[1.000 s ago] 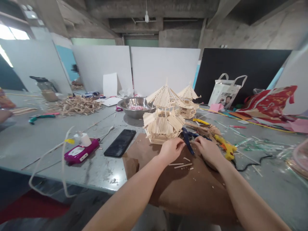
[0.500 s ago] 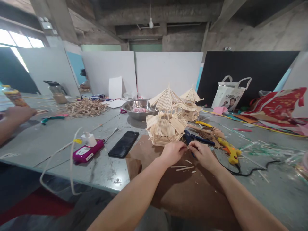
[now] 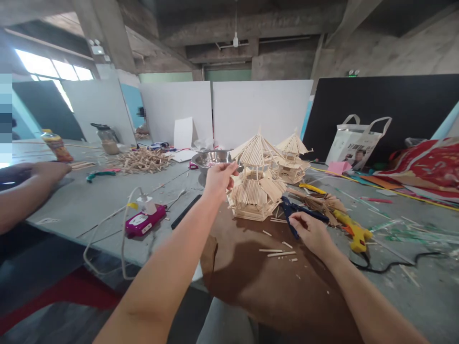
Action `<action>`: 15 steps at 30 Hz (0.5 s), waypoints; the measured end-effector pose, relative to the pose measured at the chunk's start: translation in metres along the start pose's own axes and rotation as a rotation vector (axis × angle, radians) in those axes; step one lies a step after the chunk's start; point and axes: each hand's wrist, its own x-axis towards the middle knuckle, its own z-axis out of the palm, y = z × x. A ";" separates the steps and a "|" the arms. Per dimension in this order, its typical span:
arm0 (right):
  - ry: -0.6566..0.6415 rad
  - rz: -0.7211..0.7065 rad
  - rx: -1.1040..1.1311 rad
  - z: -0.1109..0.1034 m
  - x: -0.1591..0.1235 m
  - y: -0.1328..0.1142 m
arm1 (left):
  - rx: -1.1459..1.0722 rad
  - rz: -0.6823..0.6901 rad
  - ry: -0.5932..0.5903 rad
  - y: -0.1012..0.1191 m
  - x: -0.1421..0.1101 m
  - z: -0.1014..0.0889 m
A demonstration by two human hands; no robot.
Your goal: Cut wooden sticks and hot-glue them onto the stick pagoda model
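My left hand (image 3: 219, 182) is raised beside the roof of the nearer wooden-stick pavilion model (image 3: 253, 193). Its thumb and fingers are pinched together, and anything between them is too small to make out. Low over the brown board (image 3: 247, 267), my right hand (image 3: 311, 233) has its fingertips drawn together against the dark blue pliers (image 3: 291, 222); whether they grip anything is unclear. Short cut sticks (image 3: 281, 254) lie on the board in front of the model. A second stick pavilion (image 3: 291, 165) stands behind the first.
A yellow glue gun (image 3: 355, 231) with a black cord lies to the right. Leftward are a phone (image 3: 184, 212), a purple power strip (image 3: 143, 222) and a stick pile (image 3: 145, 160). A steel bowl (image 3: 204, 160) stands behind. Another person's hand (image 3: 48, 172) is at far left.
My left hand has parted from my right and risen up and left to the model's roof. My right hand stays near the pliers. At far left, the other person's hand has left the bottle.
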 end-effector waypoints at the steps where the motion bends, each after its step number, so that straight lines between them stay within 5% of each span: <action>1: -0.010 -0.014 -0.026 0.000 0.000 -0.001 | -0.017 -0.036 -0.001 0.002 0.007 -0.002; 15: -0.109 -0.012 -0.107 0.000 0.000 0.004 | 0.042 -0.295 -0.059 0.005 0.042 -0.001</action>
